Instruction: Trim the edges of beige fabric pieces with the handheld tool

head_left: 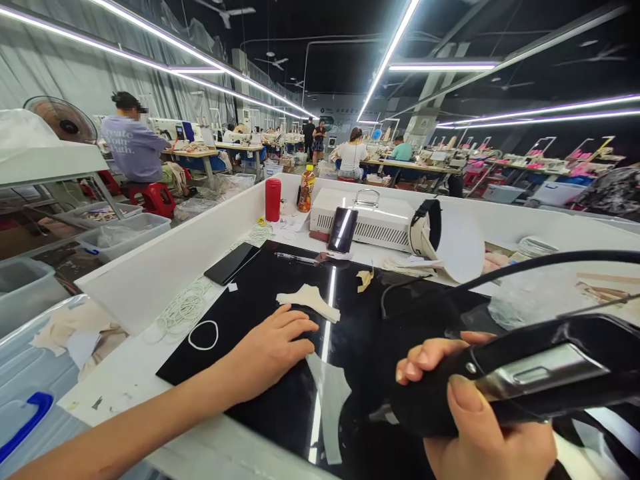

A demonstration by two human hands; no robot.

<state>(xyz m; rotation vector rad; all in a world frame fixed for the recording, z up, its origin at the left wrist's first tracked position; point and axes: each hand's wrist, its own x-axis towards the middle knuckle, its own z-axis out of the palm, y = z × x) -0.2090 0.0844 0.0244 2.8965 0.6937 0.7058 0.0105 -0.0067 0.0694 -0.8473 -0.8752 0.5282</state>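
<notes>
My left hand [273,347] lies palm down with fingers stretched out over a glossy black board [273,423]. Its fingertips lie at the upper end of a pale, thin, curved fabric piece [333,407]. Just beyond them is a cream shaped fabric piece [310,300]. My right hand [493,437] is wrapped round a black corded hand tool [520,370] with a silver metal plate, held above the board's right side. A metal tip [384,415] shows at its left end; the tool's exact kind is not clear.
Elastic cords [185,303], a black phone [231,264] and a pen [299,259] lie leftward. A white vented box [380,217], red container [273,200] and drink bottle [306,190] stand behind. The cable [500,270] arches rightward. Several people sit at sewing tables beyond.
</notes>
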